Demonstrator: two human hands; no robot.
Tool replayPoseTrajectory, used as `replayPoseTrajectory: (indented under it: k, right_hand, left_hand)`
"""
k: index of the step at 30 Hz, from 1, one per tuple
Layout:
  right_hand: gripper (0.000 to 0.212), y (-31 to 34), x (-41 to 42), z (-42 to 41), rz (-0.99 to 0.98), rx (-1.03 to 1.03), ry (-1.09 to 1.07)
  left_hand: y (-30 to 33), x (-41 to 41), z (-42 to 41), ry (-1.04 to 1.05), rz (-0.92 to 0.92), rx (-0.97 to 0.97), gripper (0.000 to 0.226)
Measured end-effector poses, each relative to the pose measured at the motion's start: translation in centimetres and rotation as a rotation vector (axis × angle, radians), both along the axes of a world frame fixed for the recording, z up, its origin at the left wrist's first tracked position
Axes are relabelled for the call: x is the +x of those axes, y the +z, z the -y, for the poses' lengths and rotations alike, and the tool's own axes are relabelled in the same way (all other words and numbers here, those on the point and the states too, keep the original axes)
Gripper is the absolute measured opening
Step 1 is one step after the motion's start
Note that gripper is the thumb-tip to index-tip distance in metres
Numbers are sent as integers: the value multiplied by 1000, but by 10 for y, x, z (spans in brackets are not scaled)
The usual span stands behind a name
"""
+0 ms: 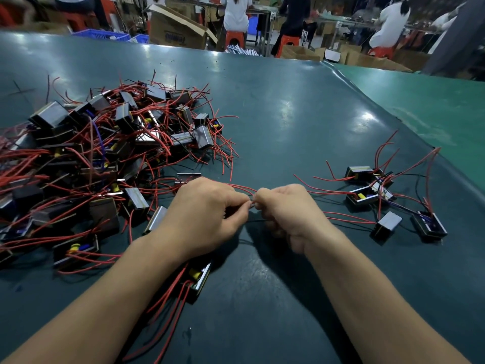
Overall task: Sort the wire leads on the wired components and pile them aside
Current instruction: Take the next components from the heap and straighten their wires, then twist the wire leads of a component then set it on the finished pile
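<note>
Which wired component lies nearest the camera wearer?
The lone component under the left forearm, yellow part showing, apart from the big pile and the small right group.

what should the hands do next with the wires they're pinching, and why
Probably finish straightening the red wires pinched between the left hand and right hand, then set that part on the small pile at the right; the big pile at the left is still tangled.

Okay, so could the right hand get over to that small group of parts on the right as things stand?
Probably yes: bare mat lies between the right hand and the small group. But its grip is busy pinching red wires with the left hand.
</note>
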State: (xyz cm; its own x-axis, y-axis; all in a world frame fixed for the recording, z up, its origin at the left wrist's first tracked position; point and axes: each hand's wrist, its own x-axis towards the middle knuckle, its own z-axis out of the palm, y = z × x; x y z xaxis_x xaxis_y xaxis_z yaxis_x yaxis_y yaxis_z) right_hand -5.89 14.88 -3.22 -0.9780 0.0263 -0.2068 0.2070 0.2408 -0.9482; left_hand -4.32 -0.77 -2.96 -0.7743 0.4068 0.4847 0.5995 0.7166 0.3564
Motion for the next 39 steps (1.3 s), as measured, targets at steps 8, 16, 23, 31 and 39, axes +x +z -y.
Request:
replayPoseTrajectory:
  k: [8, 16, 23, 31, 39]
  right_hand:
    - [41, -1, 2, -6, -802, 633, 177]
    - [29, 1, 5, -9, -785, 734, 243]
    - [17, 1, 5, -11, -813, 720, 309]
    - [11, 3, -7, -25, -1012, 655, 232]
    - [19, 4, -8, -29, -919, 609, 389]
  left_hand:
    - [1, -4, 8, 75, 105, 235, 37]
    - [0, -6, 9, 68, 141, 263, 35]
    - [0, -6, 11, 77, 135, 310, 32]
    - [0, -6, 13, 33, 245, 387, 26]
    - [7, -4, 15, -71, 324, 414, 19]
